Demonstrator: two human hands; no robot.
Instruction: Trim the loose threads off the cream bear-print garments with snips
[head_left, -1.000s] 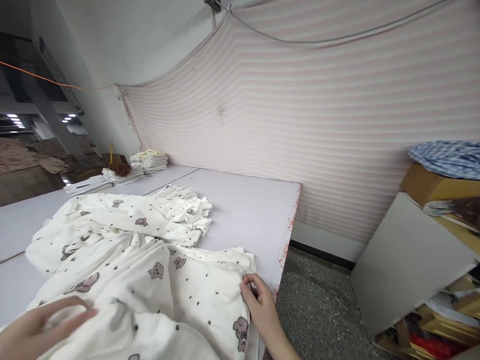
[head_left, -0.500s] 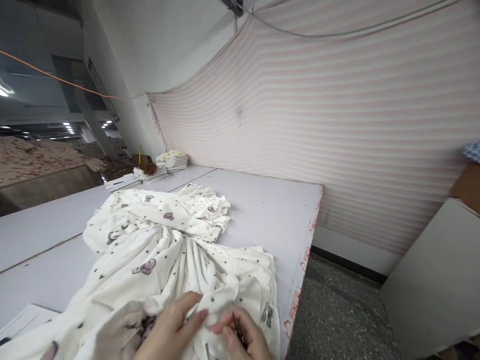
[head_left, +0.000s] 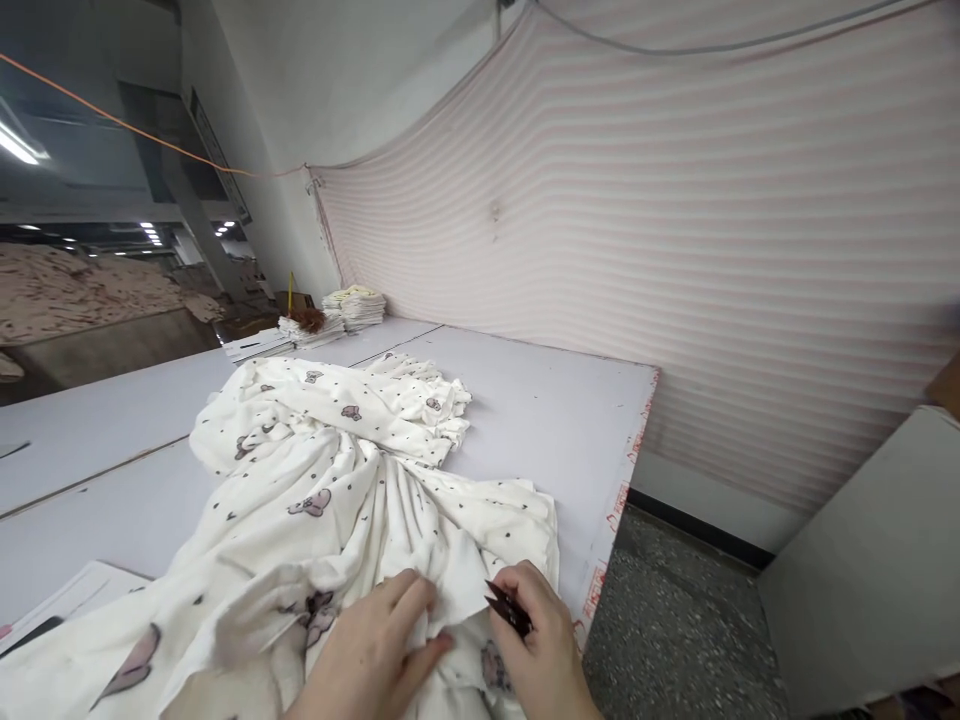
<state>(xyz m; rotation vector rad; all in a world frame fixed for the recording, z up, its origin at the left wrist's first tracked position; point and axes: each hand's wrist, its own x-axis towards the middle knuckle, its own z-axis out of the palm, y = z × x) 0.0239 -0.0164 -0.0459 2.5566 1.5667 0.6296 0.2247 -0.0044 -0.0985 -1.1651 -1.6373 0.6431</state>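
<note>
A white cloth printed with small dark dots and mauve animal shapes lies bunched on the pale table. My left hand rests on the cloth near the table's front edge, its fingers pinching a fold. Just to its right, my right hand is closed around small dark snips, whose blades point left at the pinched fold. Both hands touch the cloth.
The table's right edge drops to a speckled floor. A striped pink sheet hangs behind. Folded stacks and a brush sit at the far left end. A grey panel stands at right. Papers lie front left.
My left hand came from the far left onto the cloth beside the right hand. The cloth got bunched toward me. The snips came into sight in my right hand. The view swung left.
</note>
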